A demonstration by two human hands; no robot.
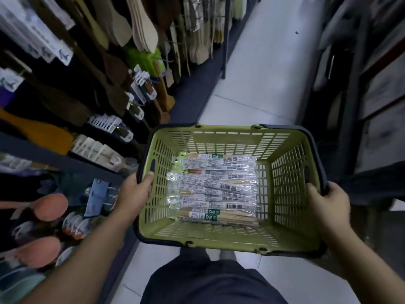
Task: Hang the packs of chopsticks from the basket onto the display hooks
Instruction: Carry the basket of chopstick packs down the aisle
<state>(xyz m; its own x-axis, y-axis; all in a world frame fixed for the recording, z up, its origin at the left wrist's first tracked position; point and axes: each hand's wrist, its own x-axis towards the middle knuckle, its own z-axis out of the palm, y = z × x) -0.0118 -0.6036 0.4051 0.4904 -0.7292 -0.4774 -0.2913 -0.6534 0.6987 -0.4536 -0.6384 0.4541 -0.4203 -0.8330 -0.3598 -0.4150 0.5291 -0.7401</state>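
A green plastic basket (285, 150) with a dark rim is held in front of me above the aisle floor. Several clear packs of chopsticks (214, 187) lie flat on its bottom, stacked side by side with barcode labels up. My left hand (135, 194) grips the basket's left rim, thumb over the edge. My right hand (328, 205) grips the right rim. The display hooks (122, 132) with hanging goods run along the shelving on my left.
Wooden spatulas and spoons (140, 25) hang on the left rack, with pink ladles (48, 207) lower down. Dark shelving (361, 84) lines the right side. A pale tiled floor (263, 73) runs between the two. My legs show below the basket.
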